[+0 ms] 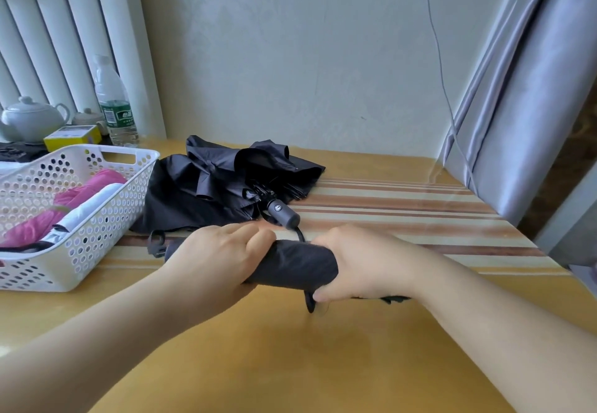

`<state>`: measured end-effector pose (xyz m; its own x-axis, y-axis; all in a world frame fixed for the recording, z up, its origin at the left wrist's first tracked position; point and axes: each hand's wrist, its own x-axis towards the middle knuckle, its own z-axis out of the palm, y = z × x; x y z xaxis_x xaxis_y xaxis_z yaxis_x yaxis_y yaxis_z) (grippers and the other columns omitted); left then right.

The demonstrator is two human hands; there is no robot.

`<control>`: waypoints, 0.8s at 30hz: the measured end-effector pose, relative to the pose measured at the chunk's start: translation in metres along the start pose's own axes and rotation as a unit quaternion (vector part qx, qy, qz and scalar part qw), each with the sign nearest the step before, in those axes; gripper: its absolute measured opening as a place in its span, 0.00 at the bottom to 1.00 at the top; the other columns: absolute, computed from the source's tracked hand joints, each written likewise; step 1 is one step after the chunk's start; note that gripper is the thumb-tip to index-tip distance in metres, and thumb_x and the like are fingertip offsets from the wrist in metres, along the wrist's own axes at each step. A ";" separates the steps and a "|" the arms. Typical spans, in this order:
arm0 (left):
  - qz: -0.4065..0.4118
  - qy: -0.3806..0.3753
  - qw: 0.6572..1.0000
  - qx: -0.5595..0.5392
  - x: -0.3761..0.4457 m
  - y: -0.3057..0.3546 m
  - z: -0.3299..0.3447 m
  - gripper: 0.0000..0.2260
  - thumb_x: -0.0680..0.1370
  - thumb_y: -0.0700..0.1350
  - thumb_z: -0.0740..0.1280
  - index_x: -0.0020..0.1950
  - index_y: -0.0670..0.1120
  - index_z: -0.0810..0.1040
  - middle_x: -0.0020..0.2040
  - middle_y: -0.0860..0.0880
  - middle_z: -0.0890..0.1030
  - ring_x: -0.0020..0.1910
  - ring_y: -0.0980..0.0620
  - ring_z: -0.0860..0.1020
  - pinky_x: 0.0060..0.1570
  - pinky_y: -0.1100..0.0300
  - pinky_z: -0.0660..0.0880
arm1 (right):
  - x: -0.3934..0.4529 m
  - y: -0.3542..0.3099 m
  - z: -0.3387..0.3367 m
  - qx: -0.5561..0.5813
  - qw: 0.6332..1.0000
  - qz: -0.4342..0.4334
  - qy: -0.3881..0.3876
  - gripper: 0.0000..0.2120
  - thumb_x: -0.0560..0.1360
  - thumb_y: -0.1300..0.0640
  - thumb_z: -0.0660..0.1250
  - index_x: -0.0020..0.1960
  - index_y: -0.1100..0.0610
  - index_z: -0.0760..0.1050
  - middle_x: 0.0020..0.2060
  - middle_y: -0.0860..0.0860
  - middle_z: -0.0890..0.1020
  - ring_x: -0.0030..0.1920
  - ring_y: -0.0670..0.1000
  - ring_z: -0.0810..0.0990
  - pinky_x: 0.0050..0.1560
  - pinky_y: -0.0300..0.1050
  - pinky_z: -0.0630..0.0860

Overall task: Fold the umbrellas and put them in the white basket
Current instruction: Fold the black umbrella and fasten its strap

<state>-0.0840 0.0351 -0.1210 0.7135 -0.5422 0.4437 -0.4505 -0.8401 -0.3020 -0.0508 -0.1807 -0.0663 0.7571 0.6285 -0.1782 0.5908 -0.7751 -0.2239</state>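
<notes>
Both hands, left hand [223, 251] and right hand [358, 264], fingers clenched around rolled black umbrella [290, 265], long axis left-right.

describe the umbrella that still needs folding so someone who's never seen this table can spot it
Start at the white basket on the table's left side. Immediately to its right lies a loose black umbrella, canopy crumpled and spread, grey handle pointing toward the person. Unlike the rolled dark umbrella gripped by both hands, or the pink and white ones inside the basket, it is unrolled and untouched.
</notes>
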 end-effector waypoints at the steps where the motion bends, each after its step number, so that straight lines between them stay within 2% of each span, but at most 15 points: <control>1: -0.016 -0.009 1.000 0.000 0.000 -0.001 0.001 0.25 0.54 0.57 0.80 0.43 0.46 0.78 0.37 0.52 0.78 0.30 0.51 0.78 0.22 0.60 0.72 | 0.001 -0.003 0.003 -0.069 0.997 -0.016 0.037 0.12 0.71 0.48 0.71 0.45 0.52 0.70 0.36 0.47 0.76 0.38 0.53 0.76 0.32 0.42 0.69; 3: -0.032 -0.028 0.999 -0.002 0.007 0.005 -0.005 0.30 0.61 0.68 0.71 0.54 0.49 0.78 0.48 0.53 0.80 0.41 0.52 0.81 0.31 0.58 0.79 | 0.004 -0.007 0.008 -0.164 0.979 -0.041 0.116 0.11 0.75 0.48 0.65 0.45 0.49 0.63 0.36 0.46 0.71 0.39 0.53 0.71 0.34 0.43 0.66; 5: -0.056 -0.084 0.994 -0.041 0.018 0.013 -0.016 0.29 0.70 0.68 0.63 0.65 0.53 0.70 0.57 0.57 0.77 0.53 0.54 0.78 0.47 0.58 0.78 | 0.008 -0.008 0.012 -0.190 0.967 -0.053 0.162 0.10 0.76 0.50 0.63 0.47 0.47 0.60 0.40 0.46 0.73 0.42 0.55 0.74 0.39 0.44 0.68; 7: -0.101 -0.145 0.979 -0.100 0.027 0.013 -0.024 0.24 0.73 0.66 0.62 0.62 0.54 0.68 0.53 0.59 0.76 0.50 0.55 0.76 0.47 0.60 0.72 | 0.010 -0.008 0.015 -0.225 0.955 -0.056 0.183 0.09 0.76 0.51 0.64 0.50 0.48 0.64 0.46 0.48 0.78 0.45 0.58 0.79 0.42 0.46 0.73; 8: -0.107 -0.161 0.974 -0.116 0.028 0.011 -0.024 0.21 0.74 0.66 0.63 0.59 0.53 0.69 0.49 0.59 0.76 0.47 0.55 0.75 0.45 0.61 0.70 | 0.011 -0.007 0.018 -0.253 0.944 -0.069 0.201 0.12 0.73 0.51 0.68 0.51 0.50 0.67 0.45 0.48 0.79 0.44 0.57 0.80 0.39 0.46 0.73; 10: -0.088 -0.129 0.980 -0.123 0.024 0.004 -0.023 0.19 0.73 0.65 0.64 0.53 0.51 0.71 0.45 0.57 0.76 0.42 0.54 0.76 0.40 0.61 0.70 | 0.011 -0.003 0.023 -0.281 0.917 -0.086 0.269 0.20 0.63 0.48 0.78 0.48 0.52 0.72 0.38 0.48 0.80 0.36 0.54 0.81 0.30 0.41 0.64; 11: -0.044 -0.069 0.992 -0.092 0.021 0.002 -0.018 0.19 0.72 0.64 0.67 0.49 0.50 0.72 0.41 0.56 0.77 0.38 0.54 0.77 0.34 0.61 0.70 | 0.011 -0.005 0.024 -0.274 0.921 -0.075 0.266 0.21 0.63 0.47 0.78 0.48 0.52 0.73 0.38 0.47 0.80 0.37 0.54 0.81 0.31 0.42 0.63; 12: -0.006 -0.037 0.997 -0.061 0.017 0.003 -0.012 0.18 0.71 0.62 0.69 0.44 0.48 0.74 0.36 0.55 0.77 0.32 0.53 0.77 0.27 0.61 0.69 | 0.010 -0.005 0.024 -0.249 0.938 -0.070 0.230 0.20 0.66 0.45 0.75 0.51 0.51 0.72 0.42 0.47 0.80 0.41 0.54 0.81 0.33 0.43 0.65; 14: 0.052 0.016 0.998 -0.027 0.010 0.009 -0.001 0.16 0.73 0.59 0.65 0.40 0.46 0.76 0.31 0.52 0.75 0.25 0.50 0.74 0.20 0.61 0.66 | 0.010 -0.002 0.020 -0.098 0.993 -0.013 0.063 0.18 0.70 0.42 0.70 0.54 0.48 0.71 0.46 0.45 0.80 0.46 0.51 0.80 0.39 0.46 0.75; 15: 0.064 0.015 0.998 -0.018 0.008 0.012 0.002 0.17 0.74 0.58 0.60 0.40 0.45 0.76 0.30 0.51 0.75 0.24 0.49 0.74 0.20 0.61 0.66 | 0.009 -0.001 0.017 -0.026 1.000 0.004 0.006 0.17 0.69 0.41 0.71 0.53 0.47 0.73 0.45 0.45 0.80 0.45 0.50 0.79 0.42 0.47 0.78; 16: 0.063 0.015 0.998 -0.013 0.005 0.012 0.004 0.19 0.74 0.58 0.58 0.41 0.44 0.77 0.31 0.51 0.75 0.24 0.48 0.73 0.20 0.60 0.66 | 0.008 0.000 0.016 0.015 1.000 0.012 -0.014 0.16 0.68 0.41 0.72 0.52 0.47 0.73 0.44 0.44 0.80 0.43 0.49 0.79 0.44 0.48 0.79; 18: 0.046 0.020 0.999 -0.010 0.002 0.012 0.006 0.21 0.74 0.61 0.56 0.43 0.45 0.77 0.32 0.51 0.76 0.25 0.49 0.74 0.21 0.61 0.66 | 0.007 -0.001 0.016 -0.017 1.000 -0.002 0.006 0.15 0.70 0.42 0.70 0.50 0.48 0.73 0.42 0.44 0.78 0.42 0.49 0.78 0.43 0.46 0.77; 21: 0.004 -0.046 0.998 -0.039 0.010 0.015 -0.005 0.18 0.74 0.63 0.57 0.46 0.49 0.70 0.35 0.54 0.77 0.30 0.50 0.75 0.27 0.61 0.64 | 0.007 -0.005 0.021 -0.111 0.988 -0.034 0.103 0.12 0.73 0.44 0.66 0.49 0.49 0.68 0.40 0.46 0.75 0.43 0.55 0.76 0.39 0.46 0.71; 23: -0.076 -0.169 0.977 -0.107 0.013 0.015 -0.010 0.15 0.74 0.63 0.62 0.47 0.54 0.65 0.39 0.56 0.74 0.37 0.52 0.73 0.34 0.59 0.65 | 0.008 -0.007 0.029 -0.194 0.964 -0.088 0.160 0.12 0.72 0.48 0.69 0.48 0.50 0.67 0.41 0.48 0.77 0.43 0.56 0.79 0.36 0.46 0.67; 24: -0.113 -0.226 0.953 -0.170 0.013 0.015 -0.012 0.14 0.73 0.61 0.65 0.47 0.55 0.65 0.40 0.56 0.73 0.39 0.53 0.73 0.36 0.59 0.66 | 0.011 -0.005 0.035 -0.250 0.941 -0.126 0.192 0.17 0.67 0.49 0.74 0.47 0.52 0.69 0.39 0.48 0.78 0.39 0.55 0.80 0.32 0.45 0.67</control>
<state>-0.0877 0.0156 -0.1094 0.9362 -0.3500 0.0328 -0.3515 -0.9326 0.0822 -0.0554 -0.1678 -0.1004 0.5636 0.8014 0.2001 0.7497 -0.5980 0.2833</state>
